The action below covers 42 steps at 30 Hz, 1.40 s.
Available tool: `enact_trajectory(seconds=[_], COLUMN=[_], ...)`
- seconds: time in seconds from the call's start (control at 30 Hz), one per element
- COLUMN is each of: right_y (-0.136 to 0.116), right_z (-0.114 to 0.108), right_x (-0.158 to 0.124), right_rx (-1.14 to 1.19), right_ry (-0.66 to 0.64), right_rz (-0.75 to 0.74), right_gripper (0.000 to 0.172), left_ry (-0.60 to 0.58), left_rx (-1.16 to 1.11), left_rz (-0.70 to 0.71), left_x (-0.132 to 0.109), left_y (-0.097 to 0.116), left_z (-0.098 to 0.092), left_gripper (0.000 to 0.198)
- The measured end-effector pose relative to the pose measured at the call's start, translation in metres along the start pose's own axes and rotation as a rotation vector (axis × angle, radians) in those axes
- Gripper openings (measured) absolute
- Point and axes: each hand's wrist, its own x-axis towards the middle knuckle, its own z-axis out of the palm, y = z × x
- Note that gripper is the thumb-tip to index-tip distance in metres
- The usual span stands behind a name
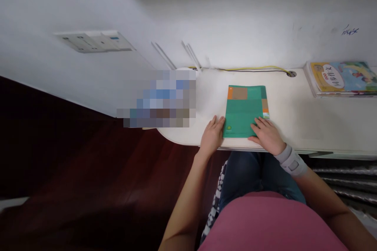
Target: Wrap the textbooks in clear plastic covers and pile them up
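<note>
A green book or folder (pixel 244 108) with orange and brown patches lies flat on the white desk (pixel 288 121), near its front edge. My left hand (pixel 212 135) rests at the lower left edge of the green item, fingers stretched out and touching its side. My right hand (pixel 267 135), with a grey wrist brace, lies over the lower right corner, its fingers spread on the cover. Neither hand is wrapped round anything.
Stacked books (pixel 341 79) stand at the right against the wall. A pixelated pile (pixel 161 100) covers the desk's left end, below white antennas. Yellow and black cables (pixel 253 69) run along the wall to a hole (pixel 291 73).
</note>
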Motion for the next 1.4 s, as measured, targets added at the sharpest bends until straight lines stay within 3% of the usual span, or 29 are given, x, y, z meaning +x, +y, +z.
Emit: enact_trajectory(seconds=[0.23,0.37,0.47,0.53,0.63,0.7,0.77,0.87,0.93,1.1,1.4], right_y=[0.004,0.001,0.002,0.003,0.011,0.022,0.038,0.063,0.074,0.083,0.108], right_z=[-0.007,-0.006,-0.004,-0.004,-0.007,-0.011,-0.016,-0.021,-0.022,-0.02,-0.022], right_x=[0.001,-0.004,-0.009,-0.012,-0.018,-0.025,-0.039,-0.068,-0.088,-0.113,-0.121], right_rx=[0.191,0.426,0.583,0.644,0.642,0.538,0.333,0.019,-0.085,-0.152,-0.034], right_ry=[0.018,0.133,0.264,0.305,0.25,0.188,0.149,0.078,0.01,-0.055,-0.04], right_rz=[-0.001,0.087,0.213,0.255,0.169,0.113,0.19,0.39,0.425,0.378,0.261], right_gripper=[0.031,0.033,0.027,0.025,0.029,0.033,0.038,0.05,0.055,0.054,0.054], left_ry=[0.052,0.326,0.471,0.401,0.226,0.148,0.073,-0.045,-0.094,-0.157,-0.255], left_rx=[-0.117,-0.145,-0.209,-0.271,-0.299,-0.287,-0.254,-0.145,-0.065,0.03,0.081], left_rz=[-0.046,-0.121,-0.118,-0.049,0.047,0.099,0.164,0.299,0.401,0.556,0.626], left_x=[-0.002,-0.01,-0.009,0.0,0.025,0.045,0.059,0.067,0.065,0.061,0.064], left_y=[-0.004,0.011,0.045,0.075,0.118,0.139,0.153,0.163,0.166,0.171,0.175], left_z=[0.0,-0.009,-0.019,-0.021,-0.013,-0.004,0.005,0.016,0.022,0.034,0.029], left_gripper=[0.052,0.047,0.045,0.049,0.071,0.08,0.071,0.053,0.049,0.048,0.044])
